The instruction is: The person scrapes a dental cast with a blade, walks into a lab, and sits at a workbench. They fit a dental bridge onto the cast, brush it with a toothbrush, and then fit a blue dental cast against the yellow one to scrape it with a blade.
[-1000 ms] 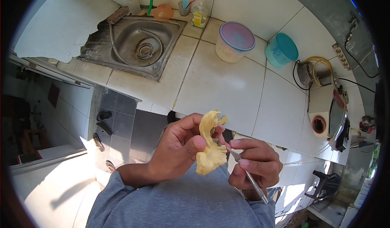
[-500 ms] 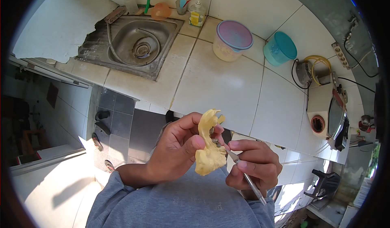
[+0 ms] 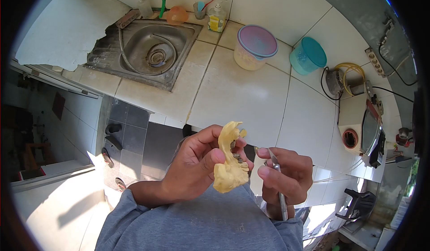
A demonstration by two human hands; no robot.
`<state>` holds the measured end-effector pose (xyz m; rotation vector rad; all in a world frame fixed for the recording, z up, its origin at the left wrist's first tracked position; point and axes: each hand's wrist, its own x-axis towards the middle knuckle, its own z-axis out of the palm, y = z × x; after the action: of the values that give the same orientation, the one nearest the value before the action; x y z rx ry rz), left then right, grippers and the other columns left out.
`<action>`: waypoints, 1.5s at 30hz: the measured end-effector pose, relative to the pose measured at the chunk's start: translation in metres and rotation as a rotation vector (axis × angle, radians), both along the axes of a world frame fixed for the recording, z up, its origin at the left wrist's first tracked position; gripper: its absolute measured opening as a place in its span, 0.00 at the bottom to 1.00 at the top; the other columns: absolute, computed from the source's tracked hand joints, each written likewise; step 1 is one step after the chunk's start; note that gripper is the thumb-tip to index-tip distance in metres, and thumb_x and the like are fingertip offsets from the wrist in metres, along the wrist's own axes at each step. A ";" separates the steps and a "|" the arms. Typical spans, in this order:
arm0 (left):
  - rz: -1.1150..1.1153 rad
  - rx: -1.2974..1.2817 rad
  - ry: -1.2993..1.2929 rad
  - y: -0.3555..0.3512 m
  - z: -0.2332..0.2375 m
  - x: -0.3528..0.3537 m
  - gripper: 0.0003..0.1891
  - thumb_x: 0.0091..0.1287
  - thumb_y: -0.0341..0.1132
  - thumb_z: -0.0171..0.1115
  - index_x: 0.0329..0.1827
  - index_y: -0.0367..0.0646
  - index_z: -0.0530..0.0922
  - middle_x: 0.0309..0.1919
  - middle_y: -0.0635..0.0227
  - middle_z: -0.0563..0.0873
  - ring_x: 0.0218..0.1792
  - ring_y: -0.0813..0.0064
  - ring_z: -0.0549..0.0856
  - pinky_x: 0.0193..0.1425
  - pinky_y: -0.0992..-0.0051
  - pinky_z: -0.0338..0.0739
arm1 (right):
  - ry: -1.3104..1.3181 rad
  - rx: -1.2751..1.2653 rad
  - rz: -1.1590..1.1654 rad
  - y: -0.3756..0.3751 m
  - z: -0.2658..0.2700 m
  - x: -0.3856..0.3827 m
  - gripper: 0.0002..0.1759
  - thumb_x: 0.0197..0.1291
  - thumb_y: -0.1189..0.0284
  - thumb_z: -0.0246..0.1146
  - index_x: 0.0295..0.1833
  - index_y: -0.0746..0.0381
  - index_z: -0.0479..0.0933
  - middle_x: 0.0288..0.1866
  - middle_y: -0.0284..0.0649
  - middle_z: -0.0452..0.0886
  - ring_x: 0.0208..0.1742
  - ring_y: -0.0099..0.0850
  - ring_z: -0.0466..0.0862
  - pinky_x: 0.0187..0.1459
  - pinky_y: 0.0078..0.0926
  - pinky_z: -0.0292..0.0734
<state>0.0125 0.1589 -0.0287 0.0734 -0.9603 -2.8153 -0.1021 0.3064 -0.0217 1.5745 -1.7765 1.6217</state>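
My left hand (image 3: 191, 167) is closed around a yellow plaster dental cast (image 3: 230, 176), held up in front of my chest. The cast curves and has dark grey metal-looking pieces along its inner side. To the right of it, my right hand (image 3: 290, 174) grips a small metal-handled knife (image 3: 282, 202) between thumb and fingers. Its pointed blade tilts up past the fingertips, and the handle points down toward the wrist. A gap separates the blade from the cast.
Ahead is a tiled counter (image 3: 237, 96) with a steel sink (image 3: 179, 67) at left. A lidded tub (image 3: 251, 56), a teal container (image 3: 309, 56) and a soap bottle (image 3: 217, 19) stand along the wall. A boxy machine (image 3: 354, 116) sits at right.
My right hand has drawn the knife away from the cast and turned it more upright. The left hand and cast have barely moved.
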 end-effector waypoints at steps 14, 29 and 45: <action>-0.014 0.049 -0.019 0.001 0.003 0.001 0.22 0.71 0.42 0.58 0.60 0.36 0.69 0.52 0.64 0.78 0.51 0.76 0.81 0.56 0.73 0.80 | 0.306 0.201 -0.093 0.001 0.021 -0.004 0.17 0.40 0.74 0.76 0.41 0.51 0.86 0.33 0.32 0.76 0.37 0.28 0.86 0.42 0.28 0.89; -0.037 -0.013 -0.152 0.006 0.008 -0.005 0.30 0.65 0.52 0.62 0.61 0.38 0.68 0.44 0.60 0.81 0.54 0.59 0.82 0.50 0.62 0.86 | 0.049 -0.012 -0.225 0.019 -0.002 -0.009 0.16 0.55 0.62 0.71 0.44 0.58 0.78 0.38 0.42 0.76 0.38 0.33 0.86 0.45 0.36 0.87; -0.020 0.049 -0.056 0.008 0.004 -0.005 0.27 0.65 0.47 0.63 0.59 0.37 0.70 0.46 0.61 0.80 0.55 0.62 0.81 0.56 0.64 0.82 | -0.055 0.006 -0.247 0.018 -0.016 -0.009 0.11 0.62 0.67 0.66 0.40 0.63 0.74 0.22 0.41 0.83 0.25 0.31 0.87 0.29 0.25 0.84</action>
<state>0.0078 0.1669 -0.0246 0.1507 -0.9082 -2.8694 -0.1110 0.3246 -0.0380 1.2643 -1.9178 1.5554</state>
